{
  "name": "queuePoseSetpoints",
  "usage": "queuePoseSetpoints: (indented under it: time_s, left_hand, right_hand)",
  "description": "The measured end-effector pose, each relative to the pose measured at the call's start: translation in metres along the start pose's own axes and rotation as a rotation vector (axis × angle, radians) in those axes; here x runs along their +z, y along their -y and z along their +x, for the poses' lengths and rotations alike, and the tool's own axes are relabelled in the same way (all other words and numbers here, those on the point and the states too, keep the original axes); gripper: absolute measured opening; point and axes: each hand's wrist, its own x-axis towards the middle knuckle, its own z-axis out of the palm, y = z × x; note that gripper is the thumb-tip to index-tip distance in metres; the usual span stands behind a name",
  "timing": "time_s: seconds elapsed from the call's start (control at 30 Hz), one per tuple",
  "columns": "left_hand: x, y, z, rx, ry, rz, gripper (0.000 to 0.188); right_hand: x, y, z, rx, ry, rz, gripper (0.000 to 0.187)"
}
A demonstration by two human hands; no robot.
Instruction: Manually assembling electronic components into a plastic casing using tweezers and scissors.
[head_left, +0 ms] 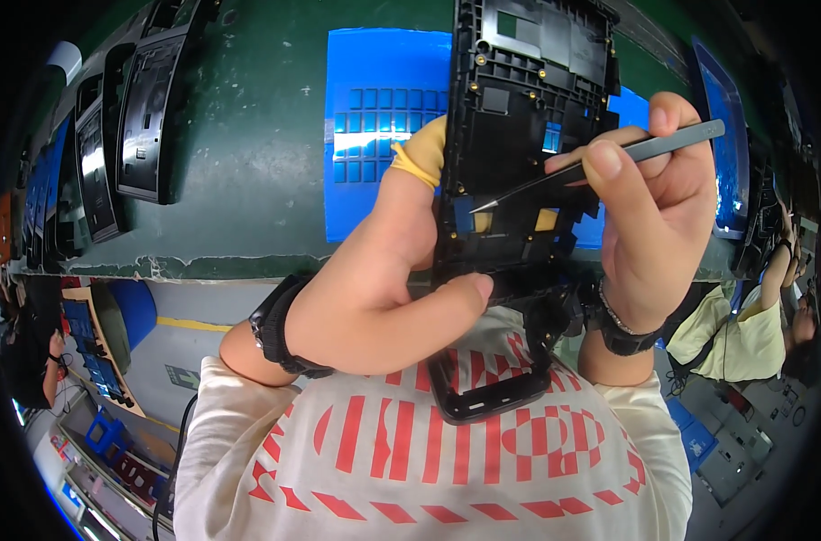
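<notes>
My left hand grips the left edge of a black plastic housing, its thumb across the lower front and a yellow finger cot on one finger. The housing is tilted up over the table edge, with brass inserts, ribs and rectangular openings; a frame-like loop hangs at its lower end. In my right hand a pair of grey metal tweezers is pinched between thumb and fingers. The tweezers' tip meets a small dark blue pad at the housing's left side. Whether they grip the pad, I cannot tell.
Behind the housing, a blue sheet with rows of small rectangular pads lies on the green table. More black housings stand at the left. A blue tray is at the right. Other people work at both sides.
</notes>
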Motion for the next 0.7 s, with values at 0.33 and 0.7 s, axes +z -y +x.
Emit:
queuePoseSetpoints:
  time_s: [0.33,0.7]
  left_hand:
    - [-0.001,0.003,0.001,0.024,0.001,0.016,0.077]
    - [0.002,-0.016,0.001,-0.088,-0.131,0.090,0.053]
  right_hand:
    - [-0.002,-0.006,0.000,-0.017,0.023,0.026,0.031]
    - [0.000,-0.007,-0.004,-0.147,-0.042,0.039,0.028]
